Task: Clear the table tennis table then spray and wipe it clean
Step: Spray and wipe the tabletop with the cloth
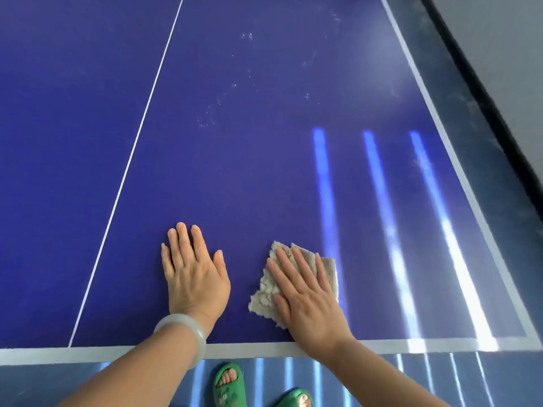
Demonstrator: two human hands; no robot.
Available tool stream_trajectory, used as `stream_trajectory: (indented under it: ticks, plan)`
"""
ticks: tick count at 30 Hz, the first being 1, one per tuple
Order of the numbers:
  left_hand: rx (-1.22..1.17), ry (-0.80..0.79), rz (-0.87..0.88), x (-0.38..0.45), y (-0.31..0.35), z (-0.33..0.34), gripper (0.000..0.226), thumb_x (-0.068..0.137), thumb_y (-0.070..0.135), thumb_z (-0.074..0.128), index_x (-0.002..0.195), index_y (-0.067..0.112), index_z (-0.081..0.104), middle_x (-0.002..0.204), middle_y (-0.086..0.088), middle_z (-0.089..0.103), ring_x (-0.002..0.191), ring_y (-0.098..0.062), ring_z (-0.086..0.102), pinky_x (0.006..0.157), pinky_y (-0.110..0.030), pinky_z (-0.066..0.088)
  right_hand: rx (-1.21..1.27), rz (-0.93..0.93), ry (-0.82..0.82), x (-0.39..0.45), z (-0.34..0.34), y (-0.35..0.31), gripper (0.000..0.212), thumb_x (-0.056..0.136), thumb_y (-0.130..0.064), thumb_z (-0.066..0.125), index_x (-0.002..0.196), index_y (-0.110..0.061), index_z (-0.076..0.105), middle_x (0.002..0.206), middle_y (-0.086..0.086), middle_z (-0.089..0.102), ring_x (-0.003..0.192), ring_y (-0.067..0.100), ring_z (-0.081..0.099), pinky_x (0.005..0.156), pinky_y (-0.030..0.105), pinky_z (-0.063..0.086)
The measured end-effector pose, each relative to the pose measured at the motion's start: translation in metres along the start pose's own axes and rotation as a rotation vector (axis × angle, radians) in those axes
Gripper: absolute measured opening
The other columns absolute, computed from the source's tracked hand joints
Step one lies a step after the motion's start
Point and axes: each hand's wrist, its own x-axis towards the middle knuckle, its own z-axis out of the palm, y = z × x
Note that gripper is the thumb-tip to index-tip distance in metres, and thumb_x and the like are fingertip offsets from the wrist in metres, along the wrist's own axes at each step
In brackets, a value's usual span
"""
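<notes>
The blue table tennis table (235, 171) fills the view, with a white centre line (132, 154) and a white end line along the near edge. My left hand (194, 274) lies flat on the surface, fingers straight, a pale bangle on its wrist. To its right, my right hand (308, 295) presses flat on a beige fluffy cloth (267, 292) that rests on the table near the end line. Faint spray droplets (223, 98) speckle the surface farther out.
The table's right side line (440, 133) runs beside a grey floor strip and a dark wall base (499, 113). Bright light streaks reflect on the right part of the table. Below the near edge, my feet in green sandals (229, 386) stand on the floor.
</notes>
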Motion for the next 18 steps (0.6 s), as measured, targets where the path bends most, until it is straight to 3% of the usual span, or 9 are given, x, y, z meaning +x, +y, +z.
stream_trajectory:
  ticks: [2,5,7,10,13,15,18]
  plan:
    - [-0.008,0.0,0.001,0.0,0.0,0.0,0.064,0.096,0.033,0.044,0.149,0.0,0.03,0.158,-0.023,0.022,0.147,-0.037,0.017,0.12,-0.053,0.015,-0.046,0.159,0.013,-0.014,-0.011,0.046,0.053,0.104,-0.037,0.026,0.156,-0.029,0.018,0.164,-0.009,0.007,0.152,0.018,0.0,0.121,0.046,0.0]
    - [-0.009,-0.019,0.009,0.0,0.0,0.0,0.065,0.097,0.034,0.042,0.15,0.0,0.028,0.158,-0.023,0.021,0.148,-0.037,0.016,0.12,-0.053,0.013,0.007,0.818,0.071,-0.025,-0.027,0.092,0.053,0.104,-0.035,0.024,0.156,-0.03,0.013,0.164,-0.009,0.001,0.151,0.013,-0.008,0.121,0.044,-0.007]
    - [-0.021,-0.026,0.005,0.0,0.0,0.0,0.065,0.096,0.033,0.042,0.15,0.0,0.028,0.158,-0.023,0.021,0.148,-0.038,0.015,0.12,-0.053,0.012,0.062,1.036,0.113,-0.02,-0.026,0.079,0.055,0.103,-0.036,0.023,0.157,-0.028,0.011,0.164,-0.006,0.002,0.151,0.016,-0.007,0.12,0.047,-0.007]
    - [-0.047,-0.023,0.015,0.0,0.0,0.0,0.065,0.096,0.031,0.045,0.149,-0.001,0.028,0.157,-0.025,0.021,0.147,-0.039,0.016,0.12,-0.053,0.011,0.041,0.925,0.157,-0.009,-0.009,0.021,0.056,0.103,-0.034,0.025,0.157,-0.025,0.014,0.164,-0.004,0.004,0.151,0.019,-0.005,0.12,0.046,-0.007]
    - [-0.048,-0.034,0.02,0.0,-0.002,0.0,0.066,0.096,0.033,0.046,0.149,-0.001,0.028,0.157,-0.025,0.021,0.147,-0.039,0.015,0.12,-0.054,0.012,0.003,0.52,0.079,-0.018,0.001,-0.025,0.055,0.102,-0.037,0.026,0.155,-0.025,0.022,0.163,-0.006,0.014,0.151,0.019,0.003,0.121,0.045,0.002]
    - [-0.053,-0.025,0.03,-0.001,-0.003,0.0,0.065,0.096,0.033,0.046,0.149,-0.001,0.028,0.157,-0.025,0.021,0.147,-0.039,0.016,0.12,-0.053,0.012,0.003,0.307,0.033,-0.035,-0.003,-0.017,0.054,0.101,-0.037,0.031,0.154,-0.026,0.028,0.162,-0.007,0.019,0.151,0.02,0.01,0.12,0.046,0.008]
    - [-0.066,-0.004,0.031,-0.001,-0.005,0.001,0.065,0.097,0.033,0.045,0.15,0.0,0.027,0.158,-0.023,0.02,0.148,-0.038,0.015,0.121,-0.052,0.01,-0.056,0.363,0.049,-0.066,-0.014,0.026,0.054,0.098,-0.035,0.033,0.151,-0.026,0.034,0.161,-0.007,0.022,0.15,0.021,0.016,0.119,0.046,0.012]
